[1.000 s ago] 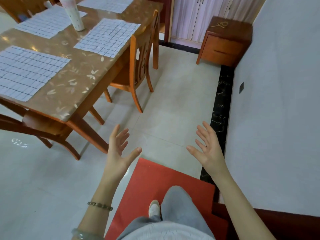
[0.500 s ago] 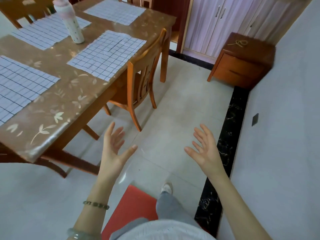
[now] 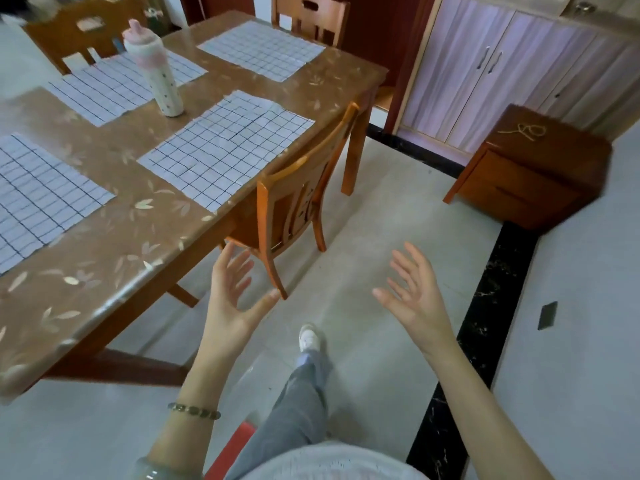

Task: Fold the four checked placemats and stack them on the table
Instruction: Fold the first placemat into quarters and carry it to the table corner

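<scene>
Two hands are raised over the pale tiled floor (image 3: pixel 381 209), each grip apart and holding nothing. The left hand (image 3: pixel 232 299) has its fingers spread and its thumb out, and the right hand (image 3: pixel 415 292) is the same, with the palms turned partly toward each other. A beaded bracelet (image 3: pixel 194 410) circles the left wrist.

Both hands are off the edge of the brown leaf-patterned worktop (image 3: pixel 114 244), well apart from the tall white bottle with a pink cap (image 3: pixel 156 74) standing upright on it. An orange wooden chair (image 3: pixel 294 192) is tucked under the worktop's edge between the bottle and the hands.

All four white placemats checked with dark lines lie flat and unfolded around the bottle:
- The nearest placemat (image 3: pixel 225 147) is just beside its base, on the side toward the hands.
- The left placemat (image 3: pixel 114 84) is partly hidden behind the bottle.
- The far placemat (image 3: pixel 261 50) is beyond the bottle to the right.
- The cut-off placemat (image 3: pixel 38 192) is nearer than the bottle and to its left.

A brown wooden cabinet (image 3: pixel 533 168) stands well to the bottle's right.
</scene>
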A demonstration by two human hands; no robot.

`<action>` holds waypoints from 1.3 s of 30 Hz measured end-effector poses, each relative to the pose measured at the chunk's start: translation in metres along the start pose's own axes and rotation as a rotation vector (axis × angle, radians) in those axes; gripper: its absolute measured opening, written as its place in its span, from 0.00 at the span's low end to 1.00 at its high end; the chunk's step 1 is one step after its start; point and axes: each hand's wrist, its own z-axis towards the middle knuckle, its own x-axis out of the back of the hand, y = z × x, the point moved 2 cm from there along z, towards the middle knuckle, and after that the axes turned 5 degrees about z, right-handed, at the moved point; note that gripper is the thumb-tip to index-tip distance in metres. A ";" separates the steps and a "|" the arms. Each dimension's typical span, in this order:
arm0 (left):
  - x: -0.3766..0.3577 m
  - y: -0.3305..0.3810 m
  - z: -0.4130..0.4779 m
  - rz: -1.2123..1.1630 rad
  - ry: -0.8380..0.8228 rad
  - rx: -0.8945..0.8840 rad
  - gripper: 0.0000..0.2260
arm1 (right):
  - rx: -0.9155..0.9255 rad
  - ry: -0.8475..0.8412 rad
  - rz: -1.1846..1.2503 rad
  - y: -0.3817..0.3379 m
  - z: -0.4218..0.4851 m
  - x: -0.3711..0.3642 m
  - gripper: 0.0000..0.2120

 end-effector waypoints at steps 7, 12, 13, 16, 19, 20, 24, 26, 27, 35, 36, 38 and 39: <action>-0.006 0.010 0.128 -0.023 0.089 -0.069 0.42 | 0.060 -0.058 -0.008 -0.018 0.142 -0.008 0.36; -0.009 0.016 0.209 -0.039 0.072 -0.030 0.42 | 0.057 -0.102 0.010 -0.037 0.238 -0.017 0.37; -0.009 0.016 0.224 -0.046 0.072 -0.020 0.42 | 0.058 -0.109 0.011 -0.041 0.255 -0.020 0.37; -0.008 0.012 0.261 -0.064 0.098 0.003 0.40 | 0.050 -0.135 0.018 -0.051 0.298 -0.030 0.38; -0.007 0.010 0.289 -0.044 0.123 0.012 0.39 | 0.043 -0.167 0.008 -0.059 0.334 -0.038 0.39; -0.007 0.010 0.298 -0.033 0.131 0.013 0.39 | 0.038 -0.182 0.007 -0.063 0.346 -0.041 0.39; -0.004 0.008 0.330 -0.006 0.177 0.021 0.39 | 0.033 -0.274 0.021 -0.078 0.392 -0.060 0.38; -0.001 0.007 0.344 0.003 0.219 0.038 0.40 | 0.035 -0.340 0.024 -0.082 0.415 -0.072 0.38; 0.000 0.006 0.349 -0.002 0.238 0.052 0.41 | 0.039 -0.372 0.021 -0.082 0.426 -0.078 0.38; -0.007 -0.007 0.393 -0.017 0.466 0.191 0.41 | 0.009 -0.658 -0.056 -0.080 0.529 -0.115 0.36; -0.008 -0.008 0.398 -0.014 0.497 0.212 0.41 | 0.004 -0.693 -0.069 -0.079 0.541 -0.117 0.36; -0.012 -0.010 0.408 -0.012 0.557 0.251 0.42 | 0.000 -0.757 -0.092 -0.076 0.566 -0.121 0.37; -0.013 -0.011 0.412 -0.010 0.584 0.264 0.42 | 0.000 -0.783 -0.103 -0.074 0.577 -0.123 0.37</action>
